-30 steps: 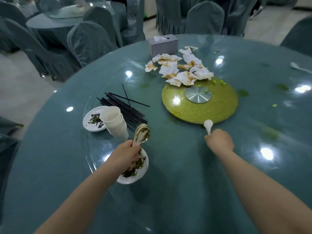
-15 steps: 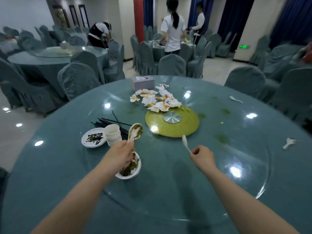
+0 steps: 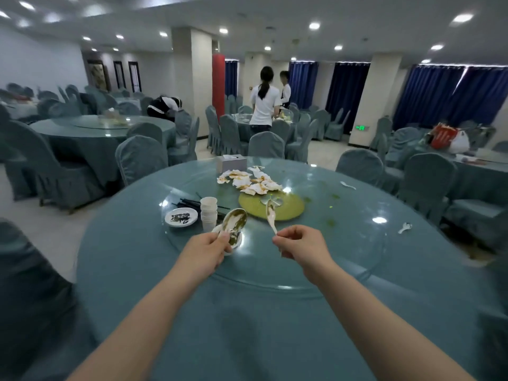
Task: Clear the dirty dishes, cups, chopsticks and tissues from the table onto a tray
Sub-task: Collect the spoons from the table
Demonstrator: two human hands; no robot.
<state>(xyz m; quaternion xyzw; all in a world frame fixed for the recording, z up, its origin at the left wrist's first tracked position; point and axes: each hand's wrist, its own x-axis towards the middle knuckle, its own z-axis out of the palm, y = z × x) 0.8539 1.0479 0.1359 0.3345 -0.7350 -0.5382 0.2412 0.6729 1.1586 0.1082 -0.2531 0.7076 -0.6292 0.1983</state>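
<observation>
Dirty dishes, mostly uncleared: left hand grips soiled spoons, right hand pinches a white spoon. Cups, chopsticks, tissues remain mid-frame on the worktop; no tray visible.

cups right of plate, tissues behind, chopsticks between

Left hand grips a dirty spoon, right hand pinches a white spoon above the worktop.
</observation>
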